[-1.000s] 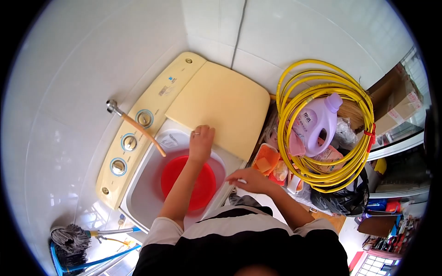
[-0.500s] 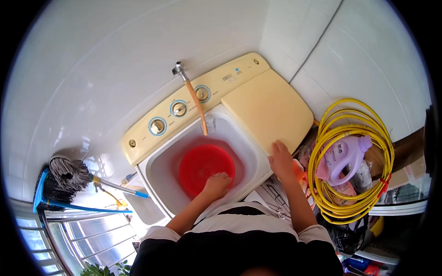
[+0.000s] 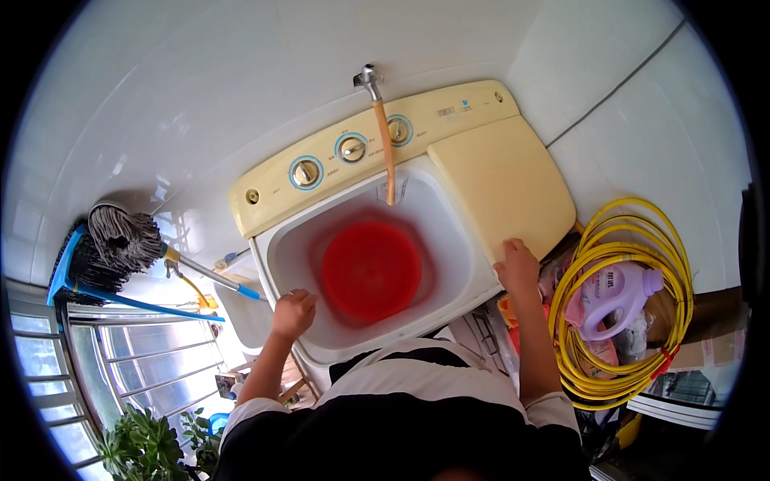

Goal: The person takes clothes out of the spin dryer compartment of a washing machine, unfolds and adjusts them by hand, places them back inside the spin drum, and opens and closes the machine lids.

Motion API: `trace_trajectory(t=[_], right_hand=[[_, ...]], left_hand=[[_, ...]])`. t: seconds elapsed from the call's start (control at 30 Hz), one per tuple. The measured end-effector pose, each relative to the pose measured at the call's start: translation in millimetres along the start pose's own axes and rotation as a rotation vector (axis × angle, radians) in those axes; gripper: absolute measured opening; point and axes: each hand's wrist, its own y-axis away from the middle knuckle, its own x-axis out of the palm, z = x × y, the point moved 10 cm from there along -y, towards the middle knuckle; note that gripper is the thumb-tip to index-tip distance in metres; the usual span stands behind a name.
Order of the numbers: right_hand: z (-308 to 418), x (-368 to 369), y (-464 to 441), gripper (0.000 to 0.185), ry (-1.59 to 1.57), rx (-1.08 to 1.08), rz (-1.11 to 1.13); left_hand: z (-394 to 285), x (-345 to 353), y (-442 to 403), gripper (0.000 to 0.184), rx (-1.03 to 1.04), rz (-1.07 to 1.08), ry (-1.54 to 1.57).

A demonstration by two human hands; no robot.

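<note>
A red plastic basin [image 3: 371, 271] sits inside the grey-white tub [image 3: 449, 248] of a cream twin-tub washing machine. My left hand [image 3: 294, 313], with a ring on one finger, is over the tub's left front rim, apart from the basin. Its fingers are curled in, and nothing shows in them. At the front edge of the closed lid [image 3: 509, 176] on the right side rests my right hand [image 3: 517, 264], thumb and fingers apart and holding nothing. An orange-brown hose [image 3: 385, 152] hangs from the metal tap [image 3: 369, 80] over the tub.
Three dials, including the middle knob [image 3: 350, 147], line the back panel. On the right, a coiled yellow hose [image 3: 682, 297] surrounds a purple detergent bottle [image 3: 613, 301]. A grey mop [image 3: 124, 232] and blue-framed broom [image 3: 68, 256] lean at left, above green plants [image 3: 140, 449].
My left hand has left the red basin and moved to the tub's left front rim. My right hand stays at the lid edge. The view has shifted, bringing more plants into sight.
</note>
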Motion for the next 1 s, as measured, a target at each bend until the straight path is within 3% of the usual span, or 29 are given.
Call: trace_trajectory(t=[0.17,0.73,1.0], right_hand=[[2,1,-1,0.038,0.030,0.004,0.003],[8,11,4,0.044,0.133,0.035,0.023],[8,15,3,0.036,0.138,-0.020,-0.034]], left_hand=[[8,-11,-1,0.009,-0.085,-0.121,0.023],[8,-8,-3,0.009,-0.109,-0.062,0.015],[6,-8,-4,0.008,-0.097,-0.068,0.004]])
